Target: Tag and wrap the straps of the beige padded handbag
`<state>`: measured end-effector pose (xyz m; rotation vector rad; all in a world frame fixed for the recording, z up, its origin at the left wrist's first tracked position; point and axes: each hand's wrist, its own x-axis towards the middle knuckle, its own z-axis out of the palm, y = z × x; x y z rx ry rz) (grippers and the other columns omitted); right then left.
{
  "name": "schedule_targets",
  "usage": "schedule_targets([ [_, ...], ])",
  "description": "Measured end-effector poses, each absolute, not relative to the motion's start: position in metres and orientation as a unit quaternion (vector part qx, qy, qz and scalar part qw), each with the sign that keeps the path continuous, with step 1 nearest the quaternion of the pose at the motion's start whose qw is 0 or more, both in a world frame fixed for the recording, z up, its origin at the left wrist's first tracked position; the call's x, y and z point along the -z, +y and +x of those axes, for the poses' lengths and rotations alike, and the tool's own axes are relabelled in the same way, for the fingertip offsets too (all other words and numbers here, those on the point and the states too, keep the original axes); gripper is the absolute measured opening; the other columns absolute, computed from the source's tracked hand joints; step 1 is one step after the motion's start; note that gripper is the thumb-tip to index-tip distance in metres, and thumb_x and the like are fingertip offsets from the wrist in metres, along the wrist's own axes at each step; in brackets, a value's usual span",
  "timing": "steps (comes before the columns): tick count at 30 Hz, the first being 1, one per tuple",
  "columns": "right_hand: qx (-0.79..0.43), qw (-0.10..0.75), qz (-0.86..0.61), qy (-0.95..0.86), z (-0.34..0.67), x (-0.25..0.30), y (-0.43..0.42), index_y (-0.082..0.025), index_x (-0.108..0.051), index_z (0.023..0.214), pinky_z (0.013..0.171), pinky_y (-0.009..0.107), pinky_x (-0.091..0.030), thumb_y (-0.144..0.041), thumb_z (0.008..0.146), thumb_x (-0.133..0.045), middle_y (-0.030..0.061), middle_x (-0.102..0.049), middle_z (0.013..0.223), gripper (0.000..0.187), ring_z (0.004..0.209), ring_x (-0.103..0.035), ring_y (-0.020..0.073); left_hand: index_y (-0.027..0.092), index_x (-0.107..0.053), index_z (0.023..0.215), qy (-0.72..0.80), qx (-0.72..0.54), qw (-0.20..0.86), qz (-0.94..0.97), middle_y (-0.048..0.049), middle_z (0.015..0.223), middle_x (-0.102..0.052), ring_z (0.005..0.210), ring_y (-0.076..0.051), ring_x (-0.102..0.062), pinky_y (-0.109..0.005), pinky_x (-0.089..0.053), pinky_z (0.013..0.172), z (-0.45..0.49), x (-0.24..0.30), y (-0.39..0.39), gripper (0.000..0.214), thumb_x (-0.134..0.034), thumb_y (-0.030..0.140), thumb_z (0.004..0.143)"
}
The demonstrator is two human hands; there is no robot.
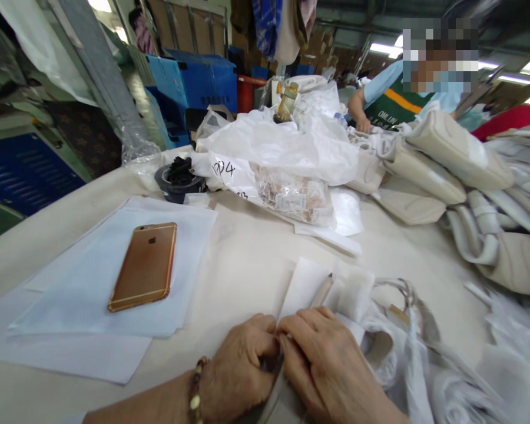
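My left hand (241, 371) and my right hand (324, 365) meet at the table's near edge, both closed in a pinch on a strip of white wrapping paper (304, 282) folded round a beige strap (321, 291). The strap belongs to a paper-wrapped bag (406, 347) lying just right of my hands. A beaded bracelet (195, 391) sits on my left wrist.
A gold phone (145, 266) lies face down on white paper sheets (70, 300) to the left. A black tape roll (179, 179), plastic bags (287, 147) and stacked beige bags (446, 165) fill the far side. A co-worker's arm (357, 112) reaches in at the back right.
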<state>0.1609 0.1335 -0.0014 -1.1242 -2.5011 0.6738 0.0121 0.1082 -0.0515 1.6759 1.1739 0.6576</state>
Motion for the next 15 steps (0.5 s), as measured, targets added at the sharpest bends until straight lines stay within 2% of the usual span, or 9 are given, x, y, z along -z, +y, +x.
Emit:
schedule_targets([
  [3,-0.196,0.101,-0.436,-0.873,0.155,0.008,0.133,-0.019,-0.055,0.071,0.075,0.036,-0.036,-0.012,0.086,-0.043,0.0025,-0.056,0.074,0.02,0.073,-0.051,0.0182,0.017,-0.057,0.054,0.46,-0.257,0.519,0.673,-0.0012,0.07,-0.053,0.073,-0.014,-0.049,-0.024,-0.042,0.069,0.005,0.045,0.11,0.02,-0.054,0.026,0.072],
  [7,-0.156,0.115,-0.449,-0.872,0.151,0.015,0.132,-0.019,-0.056,0.07,0.08,0.036,-0.035,-0.011,0.082,-0.047,0.0016,-0.058,0.073,0.017,0.075,-0.052,0.0182,0.017,-0.064,0.069,0.408,-0.181,0.583,0.679,-0.0026,0.08,-0.058,0.081,-0.015,-0.054,-0.026,-0.041,0.078,-0.02,0.024,0.12,0.021,-0.045,0.024,0.075],
  [10,-0.142,0.138,-0.454,-0.869,0.151,0.017,0.131,-0.019,-0.057,0.071,0.081,0.035,-0.035,-0.011,0.082,-0.046,0.0016,-0.059,0.072,0.017,0.074,-0.053,0.0179,0.016,-0.061,0.093,0.502,-0.222,0.556,0.623,-0.0045,0.095,-0.061,0.092,-0.017,-0.055,-0.028,-0.041,0.083,-0.023,0.017,0.14,0.026,-0.043,0.026,0.077],
  [12,-0.143,0.148,-0.452,-0.868,0.151,0.017,0.131,-0.019,-0.058,0.071,0.081,0.034,-0.035,-0.012,0.082,-0.045,0.002,-0.06,0.073,0.018,0.073,-0.053,0.0176,0.015,-0.052,0.104,0.577,-0.264,0.522,0.57,-0.0062,0.101,-0.059,0.094,-0.017,-0.056,-0.028,-0.043,0.079,-0.009,0.023,0.159,0.03,-0.043,0.027,0.078],
  [13,-0.142,0.153,-0.449,-0.869,0.152,0.017,0.131,-0.019,-0.058,0.07,0.08,0.033,-0.035,-0.012,0.083,-0.045,0.0021,-0.06,0.073,0.019,0.073,-0.053,0.0175,0.015,-0.049,0.107,0.598,-0.261,0.51,0.56,-0.0062,0.099,-0.059,0.09,-0.017,-0.056,-0.028,-0.044,0.075,0.002,0.027,0.169,0.031,-0.043,0.027,0.079],
  [15,-0.134,0.172,-0.443,-0.87,0.152,0.018,0.132,-0.019,-0.059,0.07,0.077,0.032,-0.035,-0.011,0.082,-0.045,0.0021,-0.06,0.072,0.02,0.072,-0.053,0.0177,0.015,-0.049,0.097,0.623,-0.249,0.484,0.562,-0.0038,0.084,-0.058,0.078,-0.018,-0.055,-0.029,-0.043,0.069,0.026,0.037,0.189,0.024,-0.046,0.03,0.078],
])
